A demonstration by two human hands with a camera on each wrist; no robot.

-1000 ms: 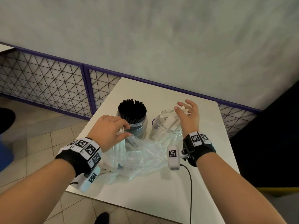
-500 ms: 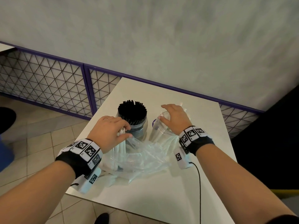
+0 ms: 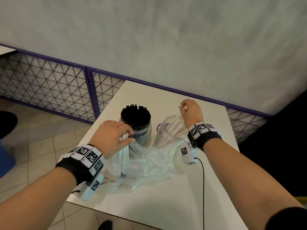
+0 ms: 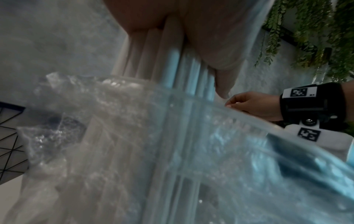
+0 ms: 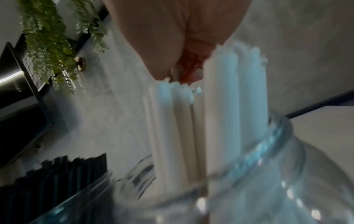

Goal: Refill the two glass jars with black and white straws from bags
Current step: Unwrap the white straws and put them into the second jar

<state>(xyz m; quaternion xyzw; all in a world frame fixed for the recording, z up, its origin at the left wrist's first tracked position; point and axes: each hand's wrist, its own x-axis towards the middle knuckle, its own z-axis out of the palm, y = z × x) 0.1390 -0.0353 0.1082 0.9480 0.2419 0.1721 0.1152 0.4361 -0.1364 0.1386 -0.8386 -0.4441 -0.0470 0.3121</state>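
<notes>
While the left jar [image 3: 142,130] stands packed full of upright black straws [image 3: 135,116], we find the right jar [image 3: 167,130] only partly filled: white straws [image 3: 174,128] lean inside it, their tops rising past the rim. Both jars sit just beside each other near the middle of the white table [image 3: 166,196].

Right hand [image 3: 191,112]: held above the right jar's mouth, fingers curled down round the upper ends of white straws; the right wrist view shows the fingertips [image 5: 191,72] pinching at the straw tops [image 5: 220,98], though it is blurred.

Left hand [image 3: 109,138]: fingers and thumb closed round a bundle of white straws [image 3: 123,151] standing upright out of the clear plastic bag [image 3: 149,163]. The left wrist view shows the thumb [image 4: 220,60] pressed along that bundle [image 4: 162,53].

The bag lies crumpled on the table in front of both jars, touching their bases; more straws show dimly through the plastic.

Around: a black cable [image 3: 203,188] trails from the right wrist camera over the table's near edge. Behind the table, a purple-framed mesh railing [image 3: 49,83] and a grey wall [image 3: 149,39]. Tiled floor [image 3: 41,146] to the left. Hanging greenery [image 5: 51,37] shows in the wrist views.
</notes>
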